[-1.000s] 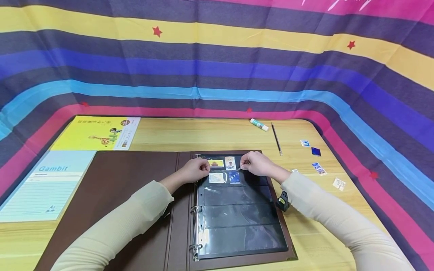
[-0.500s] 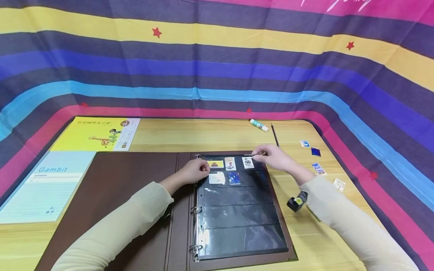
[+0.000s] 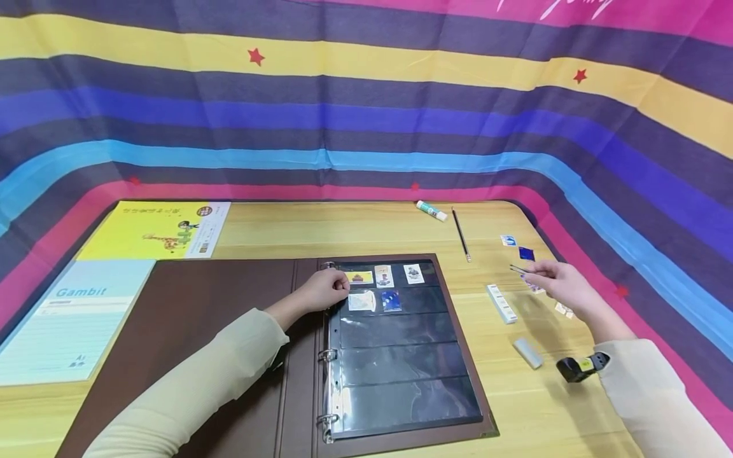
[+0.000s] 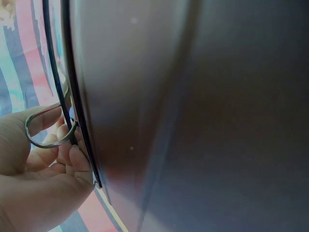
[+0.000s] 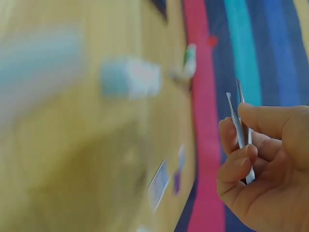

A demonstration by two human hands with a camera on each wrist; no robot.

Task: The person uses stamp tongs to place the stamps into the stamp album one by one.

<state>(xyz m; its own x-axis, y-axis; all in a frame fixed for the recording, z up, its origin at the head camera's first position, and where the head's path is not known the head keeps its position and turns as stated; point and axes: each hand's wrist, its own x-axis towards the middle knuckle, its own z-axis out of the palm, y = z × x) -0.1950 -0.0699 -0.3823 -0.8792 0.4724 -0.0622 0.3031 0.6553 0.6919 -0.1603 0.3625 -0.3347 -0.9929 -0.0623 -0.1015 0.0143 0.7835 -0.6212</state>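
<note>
A brown ring-binder stamp album (image 3: 217,312) lies unfolded on the table. Its black pocket page (image 3: 401,366) carries several stamps in the upper rows, among them a yellow one (image 3: 361,277), a dark blue one (image 3: 392,301) and a white one (image 3: 413,274) at top right. My left hand (image 3: 317,291) stays at the page's upper left edge, pinching it beside a metal ring (image 4: 36,137). Tweezers (image 5: 245,137) are gripped in my right hand (image 3: 564,289), their tips apart with nothing between them. That hand hovers over loose stamps, partly covering a purple one (image 3: 534,288).
More loose stamps lie at right, one light blue (image 3: 508,240), one dark blue (image 3: 526,254). A white narrow box (image 3: 501,304), a greyish block (image 3: 527,353), a pencil (image 3: 461,235) and a glue stick (image 3: 432,210) are nearby. Notebook (image 3: 80,318) and yellow book (image 3: 151,230) sit left.
My right hand has moved from the pocket page to the loose stamps at right with the tweezers, uncovering the white stamp, the narrow box and the block. My left hand has stayed put.
</note>
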